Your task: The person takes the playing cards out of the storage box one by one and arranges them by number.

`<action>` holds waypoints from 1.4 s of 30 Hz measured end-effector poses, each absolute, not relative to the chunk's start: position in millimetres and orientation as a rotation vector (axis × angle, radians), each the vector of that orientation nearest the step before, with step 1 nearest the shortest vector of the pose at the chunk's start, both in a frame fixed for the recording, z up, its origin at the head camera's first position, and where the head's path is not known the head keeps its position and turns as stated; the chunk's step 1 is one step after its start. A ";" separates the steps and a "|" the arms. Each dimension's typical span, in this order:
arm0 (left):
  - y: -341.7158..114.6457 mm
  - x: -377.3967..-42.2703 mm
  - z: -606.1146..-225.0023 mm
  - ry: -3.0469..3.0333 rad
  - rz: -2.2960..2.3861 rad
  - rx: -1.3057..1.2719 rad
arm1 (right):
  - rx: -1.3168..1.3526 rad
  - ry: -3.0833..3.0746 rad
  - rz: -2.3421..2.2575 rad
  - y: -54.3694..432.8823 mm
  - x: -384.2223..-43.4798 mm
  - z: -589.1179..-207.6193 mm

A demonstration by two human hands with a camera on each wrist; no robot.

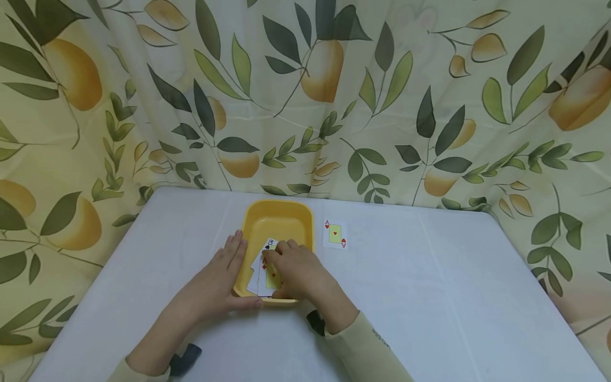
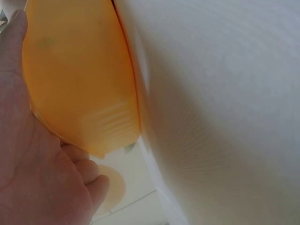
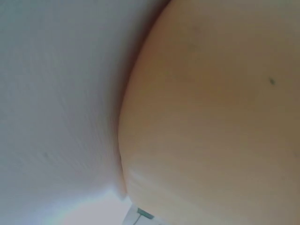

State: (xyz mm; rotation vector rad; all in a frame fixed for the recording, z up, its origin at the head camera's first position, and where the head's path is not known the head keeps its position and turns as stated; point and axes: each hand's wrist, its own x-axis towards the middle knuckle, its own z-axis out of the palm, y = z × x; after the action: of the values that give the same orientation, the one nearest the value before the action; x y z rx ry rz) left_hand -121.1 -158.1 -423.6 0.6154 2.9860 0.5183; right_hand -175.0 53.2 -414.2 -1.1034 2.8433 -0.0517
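A yellow plastic tray (image 1: 278, 210) stands on the table with several playing cards in its near part. On top lies the ace of diamonds (image 1: 272, 281), over a black-suited card (image 1: 270, 243) and other white cards. My right hand (image 1: 299, 271) reaches into the tray and grips the ace, fingers curled at its upper part and thumb near its lower end. Along the tray's left side rests my left hand (image 1: 217, 281), fingers straight and thumb along the near rim. The left wrist view shows that palm beside the orange-looking tray wall (image 2: 79, 70). Only the tray's outer wall (image 3: 211, 122) fills the right wrist view.
An ace of hearts (image 1: 335, 234) lies face up on the white tablecloth (image 1: 420, 297), just right of the tray. Behind the table hangs a curtain (image 1: 305, 132) printed with fruit and leaves.
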 end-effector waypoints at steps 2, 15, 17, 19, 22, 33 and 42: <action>-157.9 -121.8 -423.3 2.987 0.509 0.613 | -1.093 2.841 -0.091 53.6 -175.9 -413.9; -157.8 -123.3 -428.2 2.987 0.515 0.599 | -1.023 2.847 -0.396 68.8 -181.2 -394.9; -157.9 -123.0 -429.1 2.990 0.515 0.592 | -0.994 2.851 -0.450 73.9 -182.7 -389.5; -157.8 -122.4 -429.7 2.991 0.508 0.584 | -0.964 2.858 -0.496 79.3 -184.2 -383.8; -157.7 -121.6 -429.2 2.990 0.502 0.574 | -0.927 2.885 -0.545 88.9 -187.0 -377.0; -156.6 -121.8 -425.6 2.962 0.518 0.512 | -0.844 2.952 -0.591 128.8 -197.6 -365.6; -154.0 -121.9 -423.6 2.954 0.528 0.517 | -0.815 2.964 -0.505 168.3 -209.9 -361.2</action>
State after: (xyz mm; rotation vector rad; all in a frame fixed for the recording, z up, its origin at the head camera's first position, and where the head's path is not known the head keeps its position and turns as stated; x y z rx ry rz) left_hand -121.9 -154.0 -423.6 0.5170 2.9539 0.5277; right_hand -209.9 168.3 -361.2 -0.8151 2.9643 -0.5051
